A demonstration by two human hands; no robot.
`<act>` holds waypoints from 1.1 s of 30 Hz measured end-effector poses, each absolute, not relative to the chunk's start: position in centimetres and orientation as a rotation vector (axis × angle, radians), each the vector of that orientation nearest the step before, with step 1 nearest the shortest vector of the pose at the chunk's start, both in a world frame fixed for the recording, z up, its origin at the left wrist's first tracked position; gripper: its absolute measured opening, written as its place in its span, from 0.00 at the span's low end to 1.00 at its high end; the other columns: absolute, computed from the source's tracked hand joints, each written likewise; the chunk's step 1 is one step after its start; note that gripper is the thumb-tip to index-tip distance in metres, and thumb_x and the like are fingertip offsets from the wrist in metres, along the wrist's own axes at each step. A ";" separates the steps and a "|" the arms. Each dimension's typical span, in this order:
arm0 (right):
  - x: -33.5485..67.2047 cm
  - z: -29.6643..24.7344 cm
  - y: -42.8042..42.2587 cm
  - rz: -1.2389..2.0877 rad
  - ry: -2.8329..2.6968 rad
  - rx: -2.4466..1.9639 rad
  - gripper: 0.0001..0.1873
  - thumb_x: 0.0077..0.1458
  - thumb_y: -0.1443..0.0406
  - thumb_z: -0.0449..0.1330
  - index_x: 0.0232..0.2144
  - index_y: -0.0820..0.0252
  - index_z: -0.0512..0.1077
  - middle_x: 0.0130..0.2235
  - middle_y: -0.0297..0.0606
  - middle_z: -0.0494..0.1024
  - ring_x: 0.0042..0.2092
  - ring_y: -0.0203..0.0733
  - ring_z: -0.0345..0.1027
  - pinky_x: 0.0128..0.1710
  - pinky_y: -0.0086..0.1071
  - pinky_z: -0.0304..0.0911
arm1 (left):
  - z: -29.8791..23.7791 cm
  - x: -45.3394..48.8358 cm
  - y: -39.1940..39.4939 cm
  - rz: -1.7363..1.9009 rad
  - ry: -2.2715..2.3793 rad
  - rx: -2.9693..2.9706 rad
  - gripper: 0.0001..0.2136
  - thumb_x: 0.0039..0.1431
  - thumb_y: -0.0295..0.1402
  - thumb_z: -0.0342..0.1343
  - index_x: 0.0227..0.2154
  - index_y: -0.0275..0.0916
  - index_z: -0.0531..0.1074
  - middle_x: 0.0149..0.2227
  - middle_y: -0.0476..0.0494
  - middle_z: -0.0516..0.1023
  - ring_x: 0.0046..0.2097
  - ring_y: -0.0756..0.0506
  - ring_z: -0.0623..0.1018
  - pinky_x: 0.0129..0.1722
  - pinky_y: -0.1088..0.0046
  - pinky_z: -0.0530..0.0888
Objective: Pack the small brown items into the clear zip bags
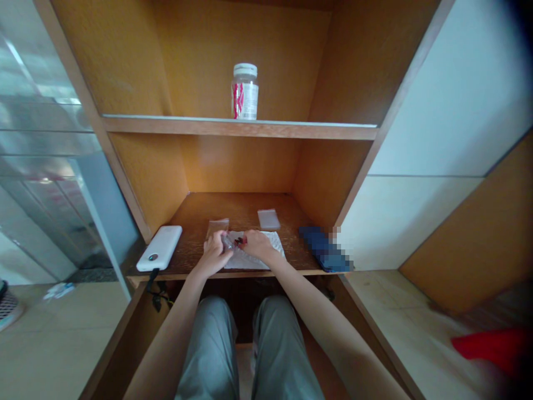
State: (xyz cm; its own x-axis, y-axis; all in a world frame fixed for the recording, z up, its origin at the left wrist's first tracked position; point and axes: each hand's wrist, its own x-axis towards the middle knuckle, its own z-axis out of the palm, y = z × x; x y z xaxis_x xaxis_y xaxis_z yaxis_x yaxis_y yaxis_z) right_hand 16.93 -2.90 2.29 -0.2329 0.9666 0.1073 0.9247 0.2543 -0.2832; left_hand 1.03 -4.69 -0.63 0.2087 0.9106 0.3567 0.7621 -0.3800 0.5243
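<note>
My left hand [215, 251] is closed on a clear, shiny plastic piece [227, 242], perhaps a small bag. Beside it, my right hand [259, 244] pinches something small, dark red and black [240, 241], close to the opening side of the plastic; its exact kind is too small to tell. Both hands are over a white crinkled sheet [250, 262] on the brown desk surface. Just behind my left hand lies a clear zip bag [218, 224]. Farther back is a flat, whitish square packet [268, 218].
A white power bank [163, 247] with a black cable [155, 278] lies at the left edge. On the right is a dark blue, pixelated object [322, 249]. One white-capped bottle [245, 93] stands on the shelf [291, 129] above. Below the desk edge, my knees sit inside an open drawer space.
</note>
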 end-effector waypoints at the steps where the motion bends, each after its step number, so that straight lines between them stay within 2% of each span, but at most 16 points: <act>1: 16.9 2.2 -2.8 0.237 -2.263 -1.771 0.16 0.50 0.58 0.54 0.36 0.64 0.72 0.37 0.49 0.76 0.40 0.47 0.70 0.36 0.32 0.62 | -0.6 1.0 -4.7 0.926 1.592 2.250 0.20 0.48 0.32 0.47 0.45 0.40 0.53 0.48 0.40 0.62 0.52 0.40 0.62 0.51 0.59 0.55; 9: 16.5 2.2 -2.9 0.203 -2.242 -1.825 0.19 0.49 0.58 0.55 0.39 0.66 0.70 0.39 0.51 0.75 0.42 0.51 0.70 0.36 0.34 0.63 | -0.6 1.0 -4.8 0.942 1.587 2.259 0.20 0.47 0.32 0.47 0.45 0.39 0.54 0.47 0.40 0.63 0.51 0.40 0.63 0.50 0.60 0.56; 16: 16.3 2.3 -3.2 0.194 -2.204 -1.806 0.16 0.48 0.62 0.55 0.37 0.68 0.71 0.38 0.53 0.75 0.40 0.50 0.70 0.34 0.33 0.62 | -0.6 1.0 -4.8 0.934 1.584 2.272 0.20 0.47 0.32 0.47 0.45 0.40 0.54 0.47 0.40 0.63 0.51 0.40 0.63 0.50 0.60 0.57; 23: 16.8 2.6 -2.6 0.324 -1.928 -1.533 0.09 0.47 0.63 0.55 0.26 0.62 0.73 0.30 0.42 0.77 0.32 0.39 0.70 0.29 0.27 0.58 | -0.7 1.0 -4.7 0.935 1.602 2.257 0.19 0.48 0.32 0.48 0.45 0.38 0.54 0.47 0.39 0.63 0.51 0.40 0.63 0.50 0.60 0.57; 27: 16.5 2.3 -2.5 0.478 -1.858 -1.177 0.10 0.49 0.62 0.55 0.24 0.62 0.72 0.26 0.36 0.76 0.27 0.33 0.66 0.27 0.24 0.56 | -0.7 1.1 -4.7 0.943 1.605 2.269 0.19 0.48 0.33 0.48 0.44 0.37 0.55 0.46 0.38 0.63 0.50 0.39 0.63 0.49 0.60 0.58; 33: 16.3 1.2 -2.2 0.535 -1.825 -0.940 0.13 0.53 0.62 0.52 0.22 0.61 0.71 0.22 0.33 0.72 0.24 0.32 0.62 0.25 0.25 0.55 | -0.8 1.0 -4.6 0.947 1.602 2.266 0.20 0.47 0.33 0.48 0.45 0.37 0.54 0.46 0.38 0.63 0.51 0.38 0.63 0.50 0.59 0.57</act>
